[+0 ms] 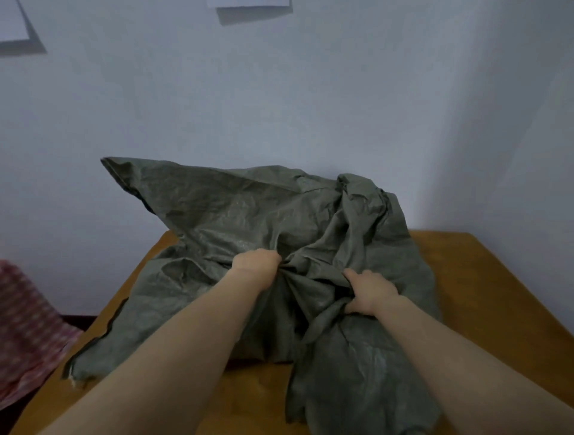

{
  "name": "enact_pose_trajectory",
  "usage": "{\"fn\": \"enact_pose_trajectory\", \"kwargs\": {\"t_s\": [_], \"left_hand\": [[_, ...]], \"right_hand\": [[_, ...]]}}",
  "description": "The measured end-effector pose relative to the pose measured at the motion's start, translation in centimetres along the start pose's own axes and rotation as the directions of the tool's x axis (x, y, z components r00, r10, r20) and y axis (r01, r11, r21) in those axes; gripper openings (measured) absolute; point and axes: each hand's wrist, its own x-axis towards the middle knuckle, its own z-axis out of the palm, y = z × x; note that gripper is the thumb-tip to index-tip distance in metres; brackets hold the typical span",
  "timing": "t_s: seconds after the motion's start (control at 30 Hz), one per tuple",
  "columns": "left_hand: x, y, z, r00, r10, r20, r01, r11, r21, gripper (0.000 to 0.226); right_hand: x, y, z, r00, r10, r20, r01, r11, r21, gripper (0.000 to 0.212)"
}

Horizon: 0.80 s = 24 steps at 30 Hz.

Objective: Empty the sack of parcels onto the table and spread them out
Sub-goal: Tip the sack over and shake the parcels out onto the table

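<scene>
A large crumpled grey-green woven sack (236, 214) lies across the wooden table (484, 279), bulging as if full. One corner sticks up at the back left against the wall. My left hand (256, 264) is clenched on a bunched fold in the sack's middle. To its right, my right hand (371, 292) grips another fold of the same fabric. A flap of the sack hangs toward the table's near edge on the right. No parcels are visible; the sack hides whatever is inside.
A pale wall (310, 108) stands right behind the table, with paper sheets (248, 3) pinned high up. Red-and-white patterned cloth (28, 326) lies lower left, off the table. Bare wood shows at the table's right side and near edge.
</scene>
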Motion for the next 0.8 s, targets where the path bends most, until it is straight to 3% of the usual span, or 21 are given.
{"fn": "enact_pose_trajectory", "kwargs": {"t_s": [0.07,0.13,0.27,0.33,0.4,0.47,0.53,0.63,0.7,0.73,0.77,0.8], "left_hand": [[0.1,-0.3,-0.6,1.0,-0.013,-0.011,0.013,1.0,-0.027,0.031],[0.0,-0.6,-1.0,1.0,-0.014,0.007,0.015,0.999,-0.052,0.031],[-0.7,-1.0,-1.5,0.996,0.056,0.064,-0.043,0.981,-0.188,0.052],[-0.9,-1.3,-2.5,0.995,0.092,0.027,-0.088,0.987,-0.137,0.061],[-0.4,-1.9,-4.7,0.989,0.083,-0.119,-0.087,0.996,-0.031,0.044],[-0.2,-2.2,-7.8,0.941,0.048,-0.335,-0.046,0.999,0.013,0.027],[-0.3,-2.3,-11.1,0.855,0.022,-0.518,-0.009,1.0,0.027,0.029],[-0.6,-2.1,-14.1,0.725,-0.013,-0.689,0.007,1.0,-0.012,0.033],[-0.9,-1.9,-13.8,0.676,-0.036,-0.736,-0.008,0.998,-0.056,0.036],[-0.9,-1.8,-12.7,0.689,-0.032,-0.724,-0.024,0.997,-0.067,0.037],[-0.8,-1.6,-11.1,0.733,-0.015,-0.681,-0.046,0.996,-0.072,0.038],[-0.7,-1.5,-9.1,0.802,0.015,-0.597,-0.071,0.995,-0.071,0.04]], "right_hand": [[0.5,-0.6,-0.8,0.993,-0.032,-0.115,0.015,0.989,-0.144,0.051],[0.5,-1.1,-2.1,0.988,-0.045,-0.145,0.015,0.979,-0.201,0.035],[1.1,-1.3,-6.1,0.979,0.073,-0.189,-0.108,0.977,-0.184,0.032],[1.9,-1.2,-9.1,0.97,0.082,-0.227,-0.105,0.99,-0.092,0.033],[2.2,-1.3,-12.7,0.946,0.047,-0.32,-0.044,0.999,0.015,0.035],[1.9,-1.4,-16.4,0.88,0.033,-0.474,0.014,0.995,0.095,0.032],[1.2,-1.5,-19.7,0.748,0.014,-0.663,0.064,0.994,0.093,0.027],[-0.6,-1.4,-22.4,0.548,-0.01,-0.836,0.121,0.99,0.068,0.028],[-1.3,-1.1,-21.5,0.484,-0.019,-0.875,0.16,0.985,0.067,0.033],[-1.1,-0.7,-20.0,0.522,-0.026,-0.852,0.161,0.985,0.068,0.037],[-0.7,-0.1,-18.0,0.619,-0.038,-0.785,0.144,0.987,0.065,0.042],[-0.2,0.5,-15.5,0.76,-0.05,-0.648,0.111,0.992,0.054,0.049]]}}
